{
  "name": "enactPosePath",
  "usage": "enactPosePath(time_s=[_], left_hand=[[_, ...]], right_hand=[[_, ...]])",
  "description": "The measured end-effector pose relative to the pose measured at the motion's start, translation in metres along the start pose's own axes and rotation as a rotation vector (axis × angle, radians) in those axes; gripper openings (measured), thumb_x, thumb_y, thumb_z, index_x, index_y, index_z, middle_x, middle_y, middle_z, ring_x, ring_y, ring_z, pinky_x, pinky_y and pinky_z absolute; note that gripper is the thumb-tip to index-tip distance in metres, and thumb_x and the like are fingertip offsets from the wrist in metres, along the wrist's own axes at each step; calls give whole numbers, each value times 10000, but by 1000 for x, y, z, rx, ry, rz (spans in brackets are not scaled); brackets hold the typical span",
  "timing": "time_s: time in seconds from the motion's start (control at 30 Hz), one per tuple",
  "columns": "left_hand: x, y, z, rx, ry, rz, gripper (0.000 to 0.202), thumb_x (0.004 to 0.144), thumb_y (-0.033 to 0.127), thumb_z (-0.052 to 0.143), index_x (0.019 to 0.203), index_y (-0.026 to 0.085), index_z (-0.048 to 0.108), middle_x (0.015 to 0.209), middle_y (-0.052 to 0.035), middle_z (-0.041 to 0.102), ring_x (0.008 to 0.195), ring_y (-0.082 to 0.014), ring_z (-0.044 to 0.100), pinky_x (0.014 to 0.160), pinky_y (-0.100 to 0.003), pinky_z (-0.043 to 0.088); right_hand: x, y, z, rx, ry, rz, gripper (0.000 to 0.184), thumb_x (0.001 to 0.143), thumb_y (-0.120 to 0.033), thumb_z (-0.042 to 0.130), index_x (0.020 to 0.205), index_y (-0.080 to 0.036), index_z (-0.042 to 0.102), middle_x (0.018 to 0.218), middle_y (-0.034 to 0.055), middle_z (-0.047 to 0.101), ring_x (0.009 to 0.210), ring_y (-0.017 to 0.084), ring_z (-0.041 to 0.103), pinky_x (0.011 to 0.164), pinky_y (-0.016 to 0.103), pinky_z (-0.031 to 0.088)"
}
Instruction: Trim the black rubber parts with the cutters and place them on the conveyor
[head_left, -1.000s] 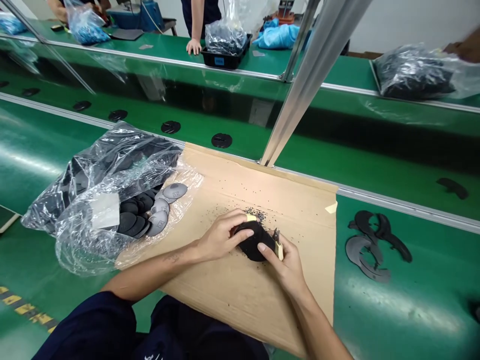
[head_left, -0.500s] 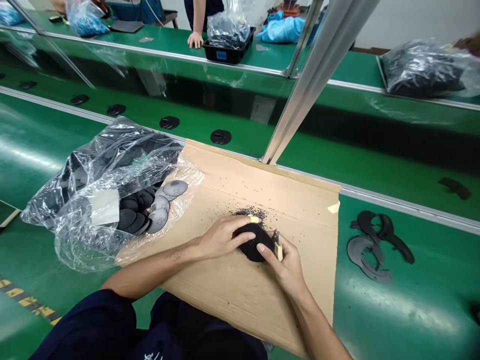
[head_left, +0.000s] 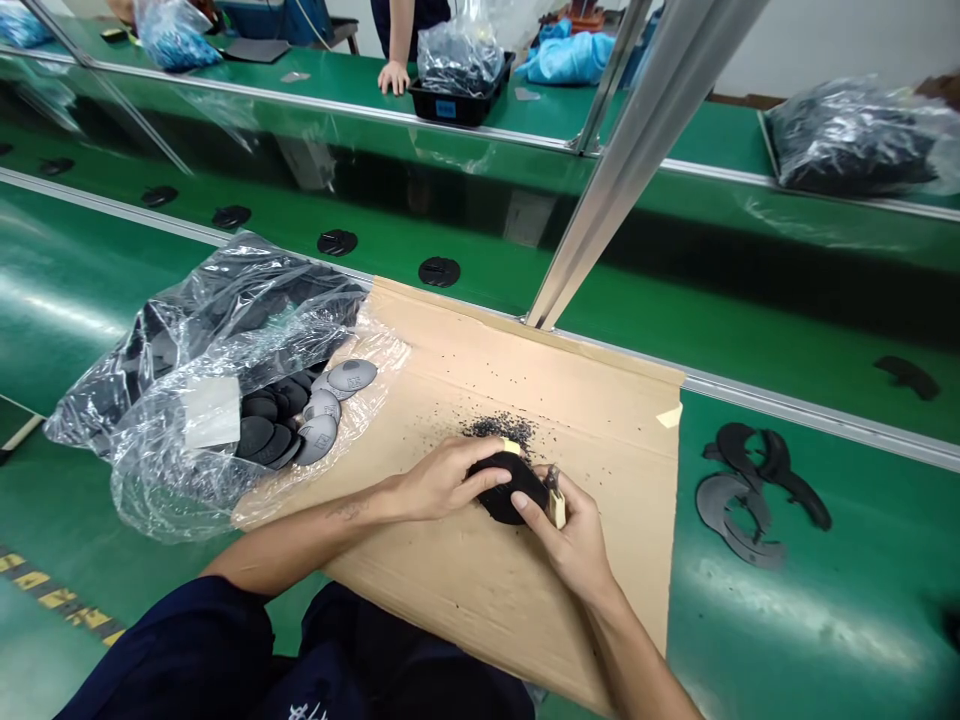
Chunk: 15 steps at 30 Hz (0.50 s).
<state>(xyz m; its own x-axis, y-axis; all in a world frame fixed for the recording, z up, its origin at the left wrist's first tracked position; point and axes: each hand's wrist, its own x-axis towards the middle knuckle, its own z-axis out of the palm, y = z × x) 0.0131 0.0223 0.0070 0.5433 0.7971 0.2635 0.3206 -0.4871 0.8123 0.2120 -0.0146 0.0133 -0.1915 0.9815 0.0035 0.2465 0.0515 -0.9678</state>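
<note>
My left hand is closed over a black oval rubber pad and presses it onto a brown cardboard sheet. A yellow tape wrap shows on one fingertip. My right hand grips a small knife with a tape-wrapped handle, its blade at the pad's right edge. Just beyond the pad lies a pile of black rubber crumbs.
A clear plastic bag of black and grey pads lies at the left. Black trimmed rings lie on the green bench at the right. Black discs ride the conveyor behind. A slanted metal post rises ahead. Another person's hand rests on the far bench by a black tray.
Both hands stay on the pad and shift slightly. The crumb pile beyond the pad shows more fully.
</note>
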Motion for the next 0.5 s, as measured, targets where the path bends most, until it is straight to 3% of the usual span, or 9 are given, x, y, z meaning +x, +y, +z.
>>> enactPosePath(time_s=[0.13, 0.33, 0.5], left_hand=[[-2, 4, -5, 155, -22, 152, 247, 1047, 283, 439, 1200, 150, 581, 1012, -82, 721, 899, -174, 697, 806, -284, 574], [-4, 11, -12, 531, -146, 261, 214, 1049, 210, 414, 1142, 168, 602, 854, -25, 633, 751, -145, 635, 661, -247, 543], [-3, 13, -13, 595, -122, 300, 194, 1050, 208, 423, 1114, 168, 601, 809, -10, 610, 712, -134, 617, 611, -228, 516]], right_hand=[[1, 2, -3, -137, 35, -151, 185, 918, -384, 668, 976, -208, 658, 887, 44, 701, 791, 191, 658, 726, 296, 550], [2, 2, -8, -280, -9, -343, 116, 931, -263, 657, 1038, -220, 658, 902, 70, 711, 811, 209, 675, 726, 339, 556], [4, 1, -7, -272, 6, -398, 78, 923, -204, 657, 999, -220, 653, 881, 69, 700, 800, 202, 678, 717, 334, 566]])
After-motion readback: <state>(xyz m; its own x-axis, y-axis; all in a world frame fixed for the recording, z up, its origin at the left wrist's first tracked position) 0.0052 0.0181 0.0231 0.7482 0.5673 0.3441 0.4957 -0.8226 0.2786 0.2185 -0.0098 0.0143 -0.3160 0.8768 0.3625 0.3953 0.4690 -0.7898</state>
